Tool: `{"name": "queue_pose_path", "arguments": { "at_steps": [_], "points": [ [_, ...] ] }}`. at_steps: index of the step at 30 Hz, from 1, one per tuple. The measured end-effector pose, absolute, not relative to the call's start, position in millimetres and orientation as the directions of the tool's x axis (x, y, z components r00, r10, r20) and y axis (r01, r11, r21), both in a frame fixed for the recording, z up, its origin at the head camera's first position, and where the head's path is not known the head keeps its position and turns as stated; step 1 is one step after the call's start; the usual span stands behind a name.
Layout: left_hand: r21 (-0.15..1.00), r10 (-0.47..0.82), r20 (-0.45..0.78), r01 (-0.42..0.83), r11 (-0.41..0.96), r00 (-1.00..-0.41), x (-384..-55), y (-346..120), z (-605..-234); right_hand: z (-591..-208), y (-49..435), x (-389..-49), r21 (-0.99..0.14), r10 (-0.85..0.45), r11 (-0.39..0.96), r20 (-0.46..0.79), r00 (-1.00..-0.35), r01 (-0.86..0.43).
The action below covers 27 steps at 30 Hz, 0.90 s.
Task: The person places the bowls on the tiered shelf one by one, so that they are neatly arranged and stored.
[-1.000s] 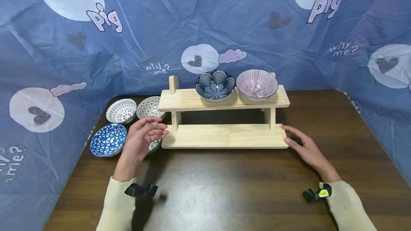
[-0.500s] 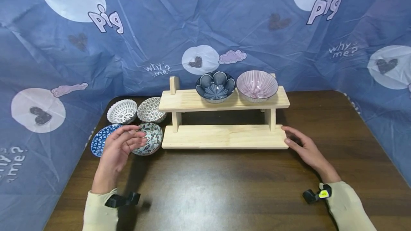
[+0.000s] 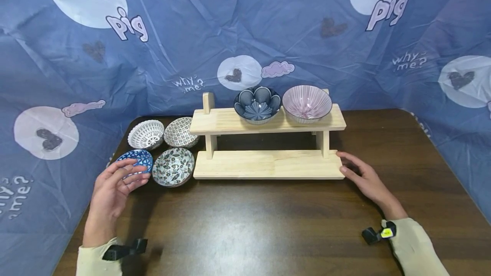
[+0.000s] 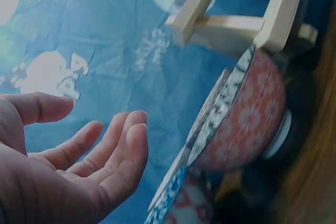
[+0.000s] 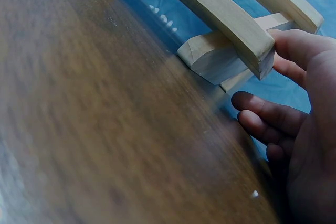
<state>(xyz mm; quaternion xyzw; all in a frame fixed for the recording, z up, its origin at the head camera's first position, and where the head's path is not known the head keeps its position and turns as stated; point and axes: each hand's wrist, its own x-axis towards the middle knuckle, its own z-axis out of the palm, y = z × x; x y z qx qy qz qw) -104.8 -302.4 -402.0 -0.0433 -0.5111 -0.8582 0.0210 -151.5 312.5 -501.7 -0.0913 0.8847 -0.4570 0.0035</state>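
The blue bowl (image 3: 142,155) has white-lined triangles; the leaf bowl (image 3: 174,167), dark leaves on pale, red and flowered outside; the white bowl (image 3: 145,134), dark radial marks; the pink bowl (image 3: 307,101), stripes. The shelf (image 3: 268,164) is pale wood, the table (image 3: 249,220) brown.

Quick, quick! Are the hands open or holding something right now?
Left hand: open, holding nothing, near the blue bowl.
Right hand: at the end of the lower shelf; can't tell whether it's gripping or just touching.

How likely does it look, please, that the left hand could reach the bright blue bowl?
Probably yes: the empty left hand is near the bright blue bowl, with nothing visibly between them.
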Motion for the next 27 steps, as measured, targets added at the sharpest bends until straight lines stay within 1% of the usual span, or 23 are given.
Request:
{"name": "queue_pose_path", "arguments": {
  "at_steps": [10, 13, 16, 19, 22, 23, 25, 27],
  "points": [
    [0.782, -0.044, 0.116, 0.118, -0.612, -0.992, -86, -338, -417, -501, 312, -151, -0.810, -0.163, 0.566, 0.073, -0.984, -0.154],
    [0.766, -0.102, 0.092, 0.136, -0.629, -0.990, -80, -347, -419, -501, 312, -150, -0.812, -0.163, 0.563, 0.073, -0.984, -0.153],
    [0.781, -0.210, 0.031, 0.155, -0.605, -0.977, -75, -355, -419, -502, 313, -150, -0.815, -0.164, 0.557, 0.079, -0.983, -0.159],
    [0.821, -0.374, -0.070, 0.160, -0.548, -0.925, -74, -360, -420, -502, 313, -151, -0.818, -0.163, 0.551, 0.085, -0.983, -0.163],
    [0.863, -0.517, -0.175, 0.123, -0.491, -0.838, -76, -363, -421, -503, 313, -151, -0.822, -0.166, 0.543, 0.093, -0.982, -0.170],
    [0.872, -0.545, -0.204, 0.103, -0.479, -0.813, -76, -363, -422, -504, 313, -151, -0.824, -0.167, 0.540, 0.097, -0.981, -0.173],
    [0.883, -0.575, -0.242, 0.069, -0.465, -0.782, -77, -366, -425, -504, 313, -151, -0.826, -0.169, 0.536, 0.101, -0.980, -0.178],
    [0.889, -0.578, -0.266, 0.035, -0.456, -0.772, -78, -368, -428, -504, 314, -151, -0.827, -0.170, 0.533, 0.103, -0.980, -0.179]
  ]
}}
